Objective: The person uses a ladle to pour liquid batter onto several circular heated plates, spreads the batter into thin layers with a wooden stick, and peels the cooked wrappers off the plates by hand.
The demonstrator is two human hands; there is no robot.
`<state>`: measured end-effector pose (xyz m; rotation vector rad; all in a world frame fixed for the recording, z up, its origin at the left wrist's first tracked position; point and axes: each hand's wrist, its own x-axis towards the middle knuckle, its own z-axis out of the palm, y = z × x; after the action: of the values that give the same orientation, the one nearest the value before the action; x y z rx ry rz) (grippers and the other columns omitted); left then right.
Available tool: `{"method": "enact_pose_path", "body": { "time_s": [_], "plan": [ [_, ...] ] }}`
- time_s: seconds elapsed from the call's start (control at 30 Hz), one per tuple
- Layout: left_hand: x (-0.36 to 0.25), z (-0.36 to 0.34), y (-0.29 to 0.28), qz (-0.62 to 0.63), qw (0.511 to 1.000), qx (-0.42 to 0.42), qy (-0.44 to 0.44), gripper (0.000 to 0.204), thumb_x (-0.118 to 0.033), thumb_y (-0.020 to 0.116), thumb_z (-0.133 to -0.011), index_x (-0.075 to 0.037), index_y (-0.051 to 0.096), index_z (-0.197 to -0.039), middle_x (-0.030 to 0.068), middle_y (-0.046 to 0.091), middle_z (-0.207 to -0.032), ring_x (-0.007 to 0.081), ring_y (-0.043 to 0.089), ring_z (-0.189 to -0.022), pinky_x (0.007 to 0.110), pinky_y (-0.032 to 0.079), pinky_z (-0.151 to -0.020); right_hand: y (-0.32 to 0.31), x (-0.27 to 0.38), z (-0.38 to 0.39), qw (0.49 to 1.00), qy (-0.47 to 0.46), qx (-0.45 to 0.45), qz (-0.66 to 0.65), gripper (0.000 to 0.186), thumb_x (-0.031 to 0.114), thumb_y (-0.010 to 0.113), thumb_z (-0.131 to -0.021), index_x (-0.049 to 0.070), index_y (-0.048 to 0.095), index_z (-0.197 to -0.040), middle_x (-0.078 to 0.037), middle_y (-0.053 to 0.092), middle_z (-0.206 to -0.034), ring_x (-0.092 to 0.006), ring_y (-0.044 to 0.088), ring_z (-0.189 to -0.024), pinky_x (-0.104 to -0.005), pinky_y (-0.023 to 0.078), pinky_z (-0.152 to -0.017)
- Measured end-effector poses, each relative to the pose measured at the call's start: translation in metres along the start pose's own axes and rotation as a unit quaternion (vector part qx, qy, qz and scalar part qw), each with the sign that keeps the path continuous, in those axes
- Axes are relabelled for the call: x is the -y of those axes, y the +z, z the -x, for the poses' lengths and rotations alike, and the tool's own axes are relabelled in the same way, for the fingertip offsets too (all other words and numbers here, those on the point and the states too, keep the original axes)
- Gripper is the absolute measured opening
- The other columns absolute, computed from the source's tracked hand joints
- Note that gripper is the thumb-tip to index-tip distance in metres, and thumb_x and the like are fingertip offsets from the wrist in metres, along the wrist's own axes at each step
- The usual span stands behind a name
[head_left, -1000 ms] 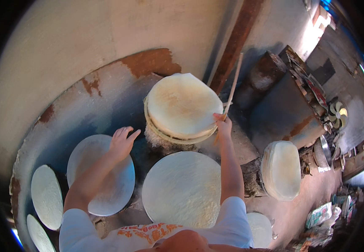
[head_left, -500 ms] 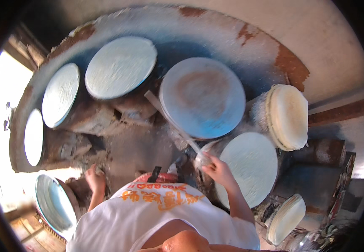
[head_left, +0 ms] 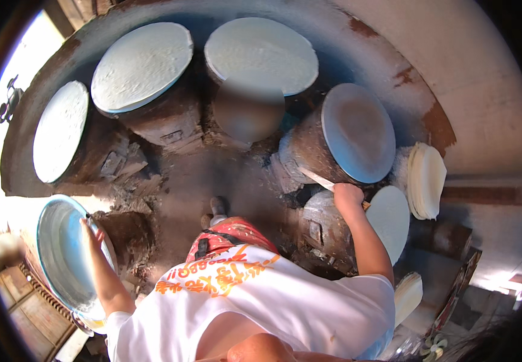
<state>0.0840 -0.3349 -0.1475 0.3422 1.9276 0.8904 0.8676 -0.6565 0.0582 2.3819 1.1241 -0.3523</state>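
My right hand [head_left: 348,196] is closed round a long, flat, pale spatula [head_left: 316,178]. Its blade points left, and a yellowish handle end shows past my hand. The hand is beside the lower edge of a round griddle [head_left: 358,133], whose blue-grey top bears a brown patch. Just right of my forearm is another round griddle, covered by a white sheet [head_left: 389,220]. My left hand [head_left: 93,234] is at the inner rim of a wide basin [head_left: 49,232] with pale liquid in it. Its fingers look apart; whether they touch the rim I cannot tell.
Several white-coated griddles on brown drum-like stands curve round ahead, among them a far-left one [head_left: 61,131]. A stack of pale round sheets [head_left: 427,181] stands at the right, another [head_left: 408,298] lower down. A low curved wall [head_left: 387,57] runs behind. A blurred round patch hides part of a stand.
My left hand has moved left to the basin. My right hand, still holding the spatula, has moved up and right toward the bare griddle's edge. The whole view has shifted.
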Motion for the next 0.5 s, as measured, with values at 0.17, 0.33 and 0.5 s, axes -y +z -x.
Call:
{"method": "enact_pose_path", "body": {
  "time_s": [0.17,0.33,0.5],
  "plan": [
    [-0.006,0.005,0.01,-0.015,0.992,0.106,0.059,0.044,-0.037,0.072,-0.079,-0.007,0.055,-0.105,0.0108,0.06,-0.096,0.0234,0.061,-0.077,0.034,0.056,-0.06,-0.029,0.089,-0.012,0.905,-0.232,0.105,-0.342,0.029,0.015,0.067,-0.081,0.011,0.066,-0.11,-0.015,0.067,-0.104,-0.0273,0.065,-0.096,-0.0352,0.049,-0.086],
    [-0.004,0.028,0.014,-0.157,0.98,-0.112,0.044,0.068,0.001,0.069,-0.062,-0.007,0.041,-0.123,0.0181,0.059,-0.086,0.0293,0.064,-0.065,0.034,0.055,-0.049,-0.096,0.334,0.028,0.752,-0.451,0.211,-0.432,0.038,0.009,0.058,-0.085,0.008,0.057,-0.123,-0.011,0.064,-0.114,-0.0197,0.063,-0.1,-0.0297,0.047,-0.087],
    [0.041,0.0,-0.103,-0.08,0.996,0.015,0.034,0.064,-0.002,0.05,-0.079,-0.01,0.032,-0.139,0.013,0.055,-0.07,0.0231,0.054,-0.043,0.036,0.045,-0.037,-0.127,0.592,0.123,0.767,-0.621,0.029,-0.161,0.042,0.012,0.039,-0.089,0.02,0.048,-0.13,-0.023,0.064,-0.09,-0.0388,0.062,-0.085,-0.0486,0.048,-0.074]
  ]
}}
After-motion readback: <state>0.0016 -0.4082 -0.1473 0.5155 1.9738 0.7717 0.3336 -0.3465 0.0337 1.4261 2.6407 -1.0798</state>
